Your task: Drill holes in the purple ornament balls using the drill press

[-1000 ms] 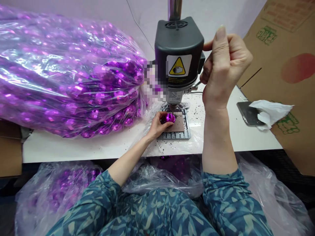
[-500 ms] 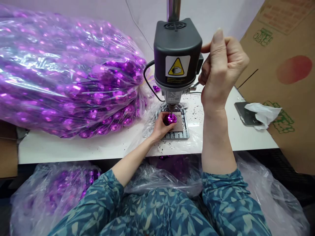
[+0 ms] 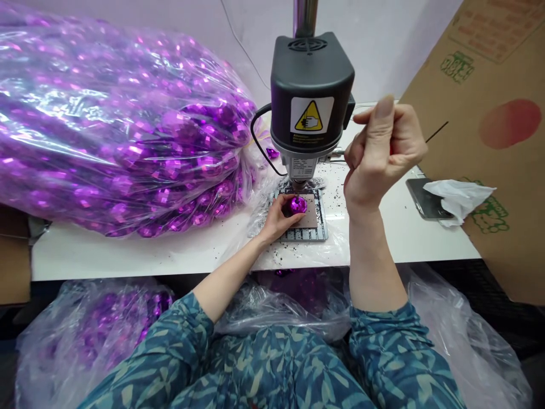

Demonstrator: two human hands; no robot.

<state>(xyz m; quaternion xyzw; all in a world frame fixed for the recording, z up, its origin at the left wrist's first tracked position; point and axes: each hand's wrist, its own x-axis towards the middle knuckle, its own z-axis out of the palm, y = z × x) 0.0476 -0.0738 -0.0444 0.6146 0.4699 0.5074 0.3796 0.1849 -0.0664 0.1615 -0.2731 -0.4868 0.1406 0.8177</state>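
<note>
A shiny purple faceted gem [image 3: 299, 205] lies on a square board [image 3: 309, 220] on the slotted metal base of a small bench drill press [image 3: 313, 79]. My left hand [image 3: 277, 218] pinches the gem from its left side between thumb and fingers, directly beneath the drill's chuck [image 3: 299, 185]. My right hand [image 3: 381, 153] is closed round the press's feed lever [image 3: 338, 152], to the right of the motor housing. Most of the lever is hidden in the fist; a bit of red shows there. The drill tip's contact with the gem is hard to make out.
A big clear bag of purple gems [image 3: 170, 142] fills the table's left side. Dark shavings litter the white table [image 3: 170, 258] around the press. A phone [image 3: 426, 199] with a crumpled tissue [image 3: 462, 196] lies at right, beside a cardboard box [image 3: 489, 68]. Plastic bags hang below the table edge.
My right hand has come down with the lever, and the chuck sits slightly lower over the gem. The left hand keeps its place on the gem.
</note>
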